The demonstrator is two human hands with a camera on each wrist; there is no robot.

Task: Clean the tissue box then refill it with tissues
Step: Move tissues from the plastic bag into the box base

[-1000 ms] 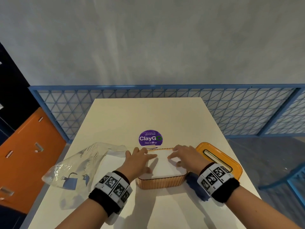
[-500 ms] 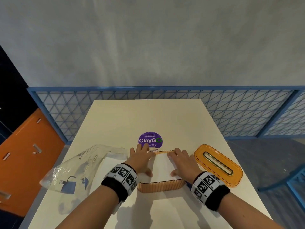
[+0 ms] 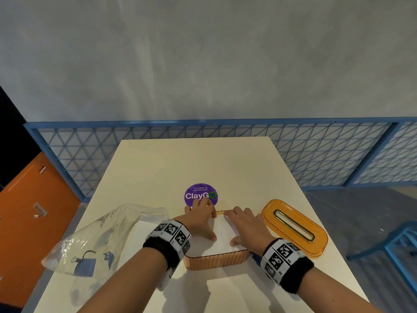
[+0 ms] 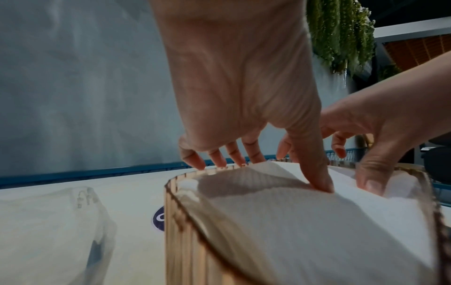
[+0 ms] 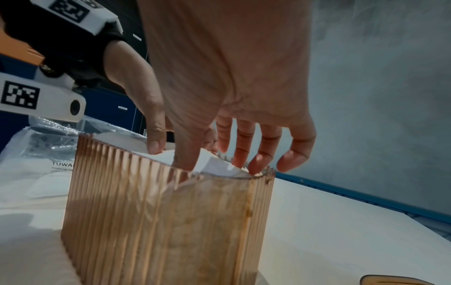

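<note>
An amber ribbed tissue box stands lidless on the cream table. A white tissue stack fills it to the rim. My left hand lies spread over the stack's left side, its thumb pressing into the tissues and its fingers reaching the far rim. My right hand lies spread over the right side, thumb down in the tissues, fingers over the far rim. The amber lid with its slot lies on the table right of the box.
A clear plastic tissue wrapper lies left of the box. A purple round sticker is on the table just beyond the hands. A blue cloth peeks out by the box's right end. Blue mesh railing bounds the far side.
Both hands have slid from the near part of the stack toward the far rim of the box, pressing the tissues down. The box and the lid stay in place.
</note>
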